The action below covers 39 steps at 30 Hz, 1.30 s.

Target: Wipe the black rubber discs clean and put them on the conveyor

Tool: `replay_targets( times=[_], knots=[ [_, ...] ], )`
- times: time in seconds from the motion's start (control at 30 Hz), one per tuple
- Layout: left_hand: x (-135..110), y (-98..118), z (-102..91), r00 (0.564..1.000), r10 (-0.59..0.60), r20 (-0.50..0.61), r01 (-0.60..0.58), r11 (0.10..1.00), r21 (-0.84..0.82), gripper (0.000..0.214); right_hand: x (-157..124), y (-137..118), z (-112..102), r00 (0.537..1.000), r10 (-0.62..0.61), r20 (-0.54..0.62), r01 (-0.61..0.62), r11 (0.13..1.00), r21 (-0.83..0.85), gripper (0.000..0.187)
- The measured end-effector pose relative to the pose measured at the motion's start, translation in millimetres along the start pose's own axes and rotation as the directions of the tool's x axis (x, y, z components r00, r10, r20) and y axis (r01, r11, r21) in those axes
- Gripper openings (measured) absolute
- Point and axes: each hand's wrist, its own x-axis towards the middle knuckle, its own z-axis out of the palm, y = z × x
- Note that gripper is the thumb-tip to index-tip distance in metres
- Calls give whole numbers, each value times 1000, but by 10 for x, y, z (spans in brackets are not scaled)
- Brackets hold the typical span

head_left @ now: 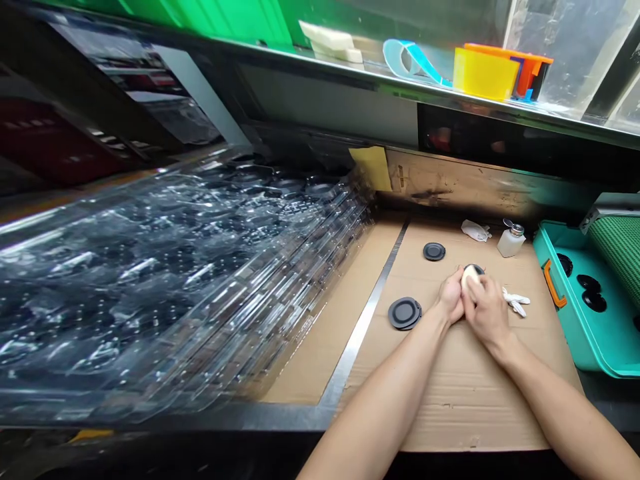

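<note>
Over the cardboard-covered bench, my left hand is closed round a round black part, mostly hidden behind the fingers. Pressed against its face is a cream-coloured pad, gripped in the closed fingers of my right hand. Both hands touch each other at the wrists' inner side. Left of them lie a flat black round part and, nearer to me, a pair of overlapping black discs. White finger cots or a glove piece rest just right of my right hand.
Stacked clear plastic trays with dark round parts fill the left side. A teal bin holding several glossy black parts stands at right, beside a green conveyor belt. A pump bottle and crumpled white cloth sit behind. Above runs a shelf.
</note>
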Motion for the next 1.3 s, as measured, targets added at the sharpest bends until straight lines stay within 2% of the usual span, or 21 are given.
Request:
replay_targets(
  times=[0.07, 0.17, 0.23, 0.33, 0.4, 0.5, 0.63, 0.77, 0.87, 0.97, 1.1, 1.13, 1.23, 1.3],
  knots=[
    [2, 6, -3, 1000, -4, 5, 4, 1000, 2, 44, 26, 43, 8, 1000, -15, 12, 15, 1000, 1, 36],
    [9, 4, -5, 998, 49, -36, -49, 999, -5, 40, 140, 230, -11, 990, 125, -66, -124, 992, 23, 38],
    [15, -1, -8, 998, 56, -34, -56, 998, 4, 40, 206, 363, -69, 976, 183, -121, -171, 980, 98, 43],
    [26, -4, -18, 998, 62, -23, -61, 998, 14, 40, 228, 439, -197, 969, 202, -140, -167, 960, 225, 50],
    [35, -1, -26, 997, 74, -32, -75, 997, -4, 36, 211, 409, -269, 979, 189, -80, -159, 944, 289, 49],
    [42, 4, -35, 996, 83, -36, -84, 996, -21, 35, 188, 347, -326, 986, 128, 105, -160, 906, 392, 39],
    [34, -11, -25, 996, 85, -25, -85, 996, 5, 38, 190, 367, -363, 947, 121, 299, -258, 841, 476, 38],
    [16, -71, 6, 995, 97, -24, -94, 992, 85, 36, 215, 410, -375, 910, 209, 359, -366, 813, 454, 37],
    [2, -118, 19, 991, 131, -22, -125, 977, 172, 34, 228, 384, -333, 896, 261, 360, -410, 797, 443, 36],
    [-16, -140, 13, 988, 151, -17, -145, 971, 192, 32, 232, 370, -309, 895, 227, 383, -396, 800, 451, 31],
    [-39, -143, 6, 993, 122, 11, -121, 973, 195, 31, 225, 420, -372, 863, 166, 477, -361, 863, 353, 23],
    [-41, -142, 7, 992, 121, 16, -122, 972, 202, 32, 222, 421, -389, 869, 188, 457, -357, 879, 318, 23],
    [-39, -136, 12, 988, 155, -1, -151, 967, 207, 31, 216, 365, -406, 913, 273, 303, -351, 904, 243, 27],
    [-39, -127, 12, 986, 168, -18, -162, 969, 184, 29, 218, 319, -401, 928, 233, 291, -313, 911, 270, 27]
  ],
)
